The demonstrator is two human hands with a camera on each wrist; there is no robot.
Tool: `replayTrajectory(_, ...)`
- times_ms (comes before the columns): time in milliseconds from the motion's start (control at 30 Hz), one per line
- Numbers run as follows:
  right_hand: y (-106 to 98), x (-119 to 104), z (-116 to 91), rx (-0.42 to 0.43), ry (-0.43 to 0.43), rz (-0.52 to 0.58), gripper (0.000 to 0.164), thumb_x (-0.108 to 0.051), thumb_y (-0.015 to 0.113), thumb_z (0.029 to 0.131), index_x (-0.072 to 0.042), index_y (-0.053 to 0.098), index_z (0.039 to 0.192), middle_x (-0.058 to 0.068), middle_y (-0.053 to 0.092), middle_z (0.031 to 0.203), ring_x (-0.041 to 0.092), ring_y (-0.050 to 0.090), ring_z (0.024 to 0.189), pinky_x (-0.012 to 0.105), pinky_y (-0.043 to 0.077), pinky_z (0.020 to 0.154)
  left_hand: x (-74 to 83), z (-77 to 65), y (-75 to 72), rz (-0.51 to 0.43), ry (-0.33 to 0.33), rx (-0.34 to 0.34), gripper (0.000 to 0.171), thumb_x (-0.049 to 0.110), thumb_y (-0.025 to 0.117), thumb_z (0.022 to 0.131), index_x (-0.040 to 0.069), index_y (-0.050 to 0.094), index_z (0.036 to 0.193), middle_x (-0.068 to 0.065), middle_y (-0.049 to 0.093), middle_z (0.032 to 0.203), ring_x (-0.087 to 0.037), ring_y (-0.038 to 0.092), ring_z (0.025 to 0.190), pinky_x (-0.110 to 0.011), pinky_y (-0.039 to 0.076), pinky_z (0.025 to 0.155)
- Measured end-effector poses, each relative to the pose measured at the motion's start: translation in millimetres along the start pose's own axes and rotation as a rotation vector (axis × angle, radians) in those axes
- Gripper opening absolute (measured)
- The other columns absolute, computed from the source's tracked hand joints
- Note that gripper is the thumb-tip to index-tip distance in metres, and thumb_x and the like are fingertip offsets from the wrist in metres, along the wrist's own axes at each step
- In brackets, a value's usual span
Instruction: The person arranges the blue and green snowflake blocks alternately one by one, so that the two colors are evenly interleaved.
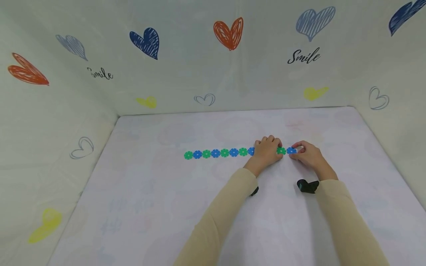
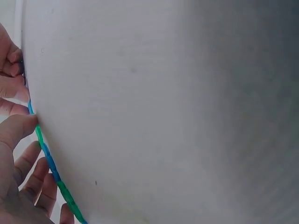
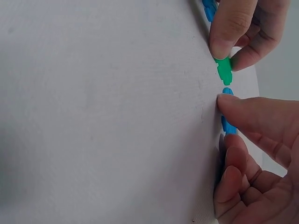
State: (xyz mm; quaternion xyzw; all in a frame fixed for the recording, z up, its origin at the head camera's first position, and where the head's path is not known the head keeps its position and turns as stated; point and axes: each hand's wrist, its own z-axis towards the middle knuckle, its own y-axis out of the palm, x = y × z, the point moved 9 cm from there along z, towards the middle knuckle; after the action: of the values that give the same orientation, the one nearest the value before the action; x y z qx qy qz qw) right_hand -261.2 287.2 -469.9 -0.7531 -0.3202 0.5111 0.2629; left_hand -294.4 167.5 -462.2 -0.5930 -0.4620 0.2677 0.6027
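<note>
A straight row of flat, flower-shaped plastic discs (image 1: 225, 152), green and blue by turns, lies across the white table. At its right end my left hand (image 1: 266, 151) pinches a green disc (image 1: 281, 150) between thumb and finger. That hand covers part of the row. Just to the right, my right hand (image 1: 309, 156) holds a blue disc (image 1: 291, 150) between thumb and fingers. In the right wrist view a narrow gap shows between this blue disc (image 3: 229, 125) and the green disc (image 3: 224, 72). The left wrist view catches the row (image 2: 52, 167) edge-on beside the left fingers.
The white tabletop (image 1: 149, 207) spreads around the row. Behind and beside it stands a pale backdrop (image 1: 186, 66) printed with hearts and the word Smile. A black wrist device (image 1: 307, 186) sits by the right cuff, and another is partly hidden at the left.
</note>
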Motion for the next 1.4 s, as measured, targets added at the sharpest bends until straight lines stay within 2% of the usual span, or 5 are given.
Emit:
replayTrajectory(333,-0.4,0.1,-1.0,-0.012,0.012,0.013,0.048,-0.026,0.061,0.088,-0.001,0.047,0.125,0.010,0.048,0.085,0.022,0.044,0.076,0.029,0.035,0.063,0.8,-0.5,-0.2,0.003,0.004,-0.017,0.032,0.044,0.058,0.088,0.030,0.052,0.117,0.010,0.049,0.115,-0.009,0.044,0.108,-0.034,0.034,0.095)
replayTrajectory(833,-0.5,1.3,0.0,-0.018,0.022,0.016,0.050,-0.029,0.061,0.088,-0.002,0.045,0.127,0.012,0.047,0.087,0.023,0.044,0.077,0.030,0.034,0.064,1.4,-0.3,-1.3,0.006,0.013,-0.005,0.032,0.044,0.057,0.089,0.029,0.052,0.117,0.010,0.049,0.116,-0.010,0.043,0.108,-0.034,0.034,0.095)
replayTrajectory(1033,0.1,4.2,-0.4,-0.018,0.034,0.025,0.053,-0.029,0.060,0.088,-0.003,0.043,0.130,0.014,0.047,0.091,0.025,0.044,0.081,0.031,0.035,0.066,1.1,-3.0,-0.3,0.013,0.022,-0.003,0.035,0.045,0.057,0.089,0.029,0.052,0.119,0.009,0.048,0.116,-0.010,0.044,0.109,-0.034,0.034,0.094)
replayTrajectory(1200,-0.9,4.0,-2.3,-0.001,0.021,0.028,0.057,-0.032,0.060,0.089,-0.002,0.040,0.134,0.016,0.050,0.093,0.026,0.046,0.083,0.032,0.035,0.068,2.5,-6.1,-1.2,0.028,0.034,0.011,0.044,0.047,0.057,0.088,0.026,0.048,0.126,0.007,0.047,0.121,-0.010,0.043,0.111,-0.032,0.035,0.095)
replayTrajectory(1400,-3.0,4.1,-4.2,0.025,-0.016,0.032,0.059,-0.033,0.059,0.089,-0.001,0.039,0.135,0.014,0.053,0.092,0.024,0.047,0.082,0.031,0.036,0.068,4.5,-15.5,-10.3,-0.012,0.057,0.031,0.049,0.048,0.058,0.087,0.025,0.047,0.129,0.006,0.045,0.125,-0.011,0.041,0.114,-0.030,0.035,0.095)
